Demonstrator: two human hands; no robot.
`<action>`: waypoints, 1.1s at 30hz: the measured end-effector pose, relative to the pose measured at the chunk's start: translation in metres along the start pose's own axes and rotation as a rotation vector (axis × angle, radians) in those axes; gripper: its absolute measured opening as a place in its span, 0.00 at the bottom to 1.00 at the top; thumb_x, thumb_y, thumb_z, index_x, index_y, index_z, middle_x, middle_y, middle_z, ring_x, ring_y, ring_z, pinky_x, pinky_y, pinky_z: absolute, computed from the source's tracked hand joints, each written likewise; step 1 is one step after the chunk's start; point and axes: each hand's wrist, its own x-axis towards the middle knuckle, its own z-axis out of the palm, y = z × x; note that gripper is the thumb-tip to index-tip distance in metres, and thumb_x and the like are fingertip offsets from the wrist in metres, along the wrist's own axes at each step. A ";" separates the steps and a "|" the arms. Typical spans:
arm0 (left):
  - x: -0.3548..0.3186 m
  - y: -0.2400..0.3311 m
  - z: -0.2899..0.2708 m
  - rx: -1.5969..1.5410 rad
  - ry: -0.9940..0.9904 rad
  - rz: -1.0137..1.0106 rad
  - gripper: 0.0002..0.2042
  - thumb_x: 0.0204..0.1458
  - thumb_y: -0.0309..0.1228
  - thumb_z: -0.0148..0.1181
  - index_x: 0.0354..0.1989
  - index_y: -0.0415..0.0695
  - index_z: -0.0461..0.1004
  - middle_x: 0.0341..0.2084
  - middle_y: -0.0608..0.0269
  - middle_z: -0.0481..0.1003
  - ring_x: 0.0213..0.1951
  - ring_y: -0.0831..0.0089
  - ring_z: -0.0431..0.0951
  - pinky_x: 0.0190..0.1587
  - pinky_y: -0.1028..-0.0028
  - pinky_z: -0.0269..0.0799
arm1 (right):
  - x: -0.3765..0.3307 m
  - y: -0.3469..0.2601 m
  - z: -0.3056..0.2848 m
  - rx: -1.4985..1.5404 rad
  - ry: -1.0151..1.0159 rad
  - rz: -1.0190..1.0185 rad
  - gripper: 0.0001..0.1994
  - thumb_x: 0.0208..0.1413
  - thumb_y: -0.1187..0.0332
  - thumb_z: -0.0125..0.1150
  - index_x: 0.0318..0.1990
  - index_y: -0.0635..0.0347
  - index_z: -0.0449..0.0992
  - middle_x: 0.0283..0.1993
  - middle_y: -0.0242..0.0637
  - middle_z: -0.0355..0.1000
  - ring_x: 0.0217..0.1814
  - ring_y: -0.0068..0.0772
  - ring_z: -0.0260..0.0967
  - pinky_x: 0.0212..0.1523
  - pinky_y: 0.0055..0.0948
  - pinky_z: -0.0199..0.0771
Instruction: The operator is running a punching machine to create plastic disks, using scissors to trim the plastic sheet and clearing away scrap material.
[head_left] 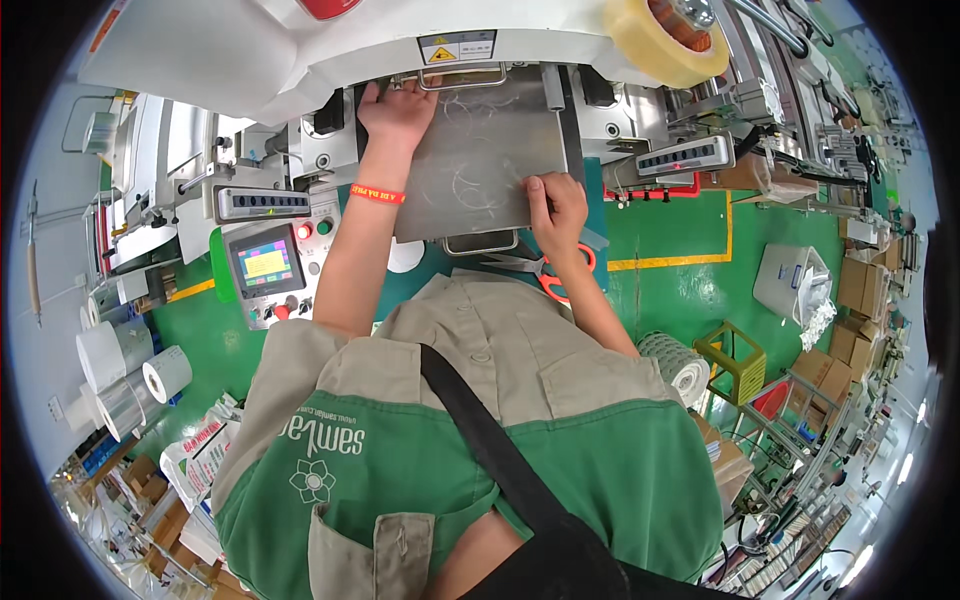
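A flat grey metal plate (480, 160) lies in the upper middle of the frame, on the front of a big white machine (300, 50). The left hand (395, 108) rests at the plate's top left edge, fingers spread flat and holding nothing. The right hand (556, 205) sits at the plate's lower right edge, with its fingers bent and pinching the plate's rim. Orange-handled scissors (555, 275) lie just below the right hand. A small screen (265, 265) glows at the left. A roll of tape (665, 40) sits at the upper right.
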 end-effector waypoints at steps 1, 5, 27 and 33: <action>0.006 0.003 -0.007 -0.001 0.000 0.004 0.26 0.56 0.44 0.26 0.51 0.36 0.62 0.52 0.49 0.64 0.58 0.53 0.58 0.61 0.52 0.48 | 0.001 -0.001 0.001 -0.005 0.001 -0.006 0.06 0.49 0.70 0.56 0.22 0.55 0.74 0.21 0.30 0.67 0.24 0.32 0.61 0.27 0.30 0.55; 0.018 0.004 -0.014 -0.117 -0.183 -0.081 0.24 0.57 0.41 0.26 0.51 0.38 0.62 0.52 0.51 0.64 0.58 0.55 0.58 0.61 0.52 0.48 | -0.001 0.002 0.000 -0.027 -0.017 0.008 0.06 0.49 0.70 0.56 0.22 0.55 0.74 0.21 0.30 0.67 0.24 0.32 0.61 0.27 0.30 0.55; -0.090 0.014 -0.013 -0.016 -0.221 -0.192 0.27 0.55 0.50 0.34 0.58 0.44 0.56 0.60 0.53 0.55 0.64 0.56 0.49 0.63 0.57 0.43 | -0.001 0.007 -0.003 0.116 0.003 0.005 0.07 0.51 0.70 0.54 0.23 0.57 0.75 0.21 0.31 0.67 0.24 0.32 0.61 0.29 0.29 0.57; -0.179 0.028 -0.050 -0.046 -0.264 -0.104 0.25 0.55 0.48 0.41 0.60 0.53 0.57 0.56 0.65 0.62 0.57 0.66 0.60 0.61 0.61 0.49 | -0.007 0.008 -0.008 0.179 -0.038 -0.026 0.08 0.52 0.69 0.53 0.24 0.58 0.74 0.20 0.32 0.65 0.25 0.33 0.60 0.30 0.30 0.57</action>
